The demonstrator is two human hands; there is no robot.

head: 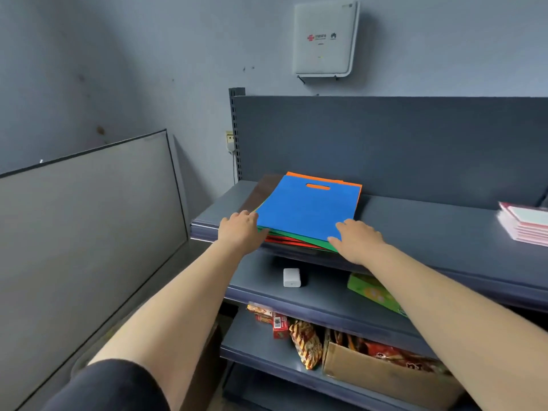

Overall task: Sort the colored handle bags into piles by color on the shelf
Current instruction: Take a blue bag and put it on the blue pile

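Observation:
A mixed stack of flat handle bags lies on the top grey shelf point(430, 221). A blue bag point(305, 209) with a cut-out handle is on top. Beneath it show an orange bag point(299, 174), a green bag point(311, 240), a red bag point(284, 241) and a dark brown bag point(261, 191). My left hand point(241, 226) touches the stack's near left corner, fingers at the blue bag's edge. My right hand point(358, 238) rests with spread fingers on the near right corner of the blue bag.
A pile of pink and white booklets point(525, 225) sits at the shelf's right end. Lower shelves hold a white charger point(292, 277), a green box point(373, 293), snack packets point(305, 342) and a cardboard box point(385, 378). A large monitor point(89, 232) leans at left.

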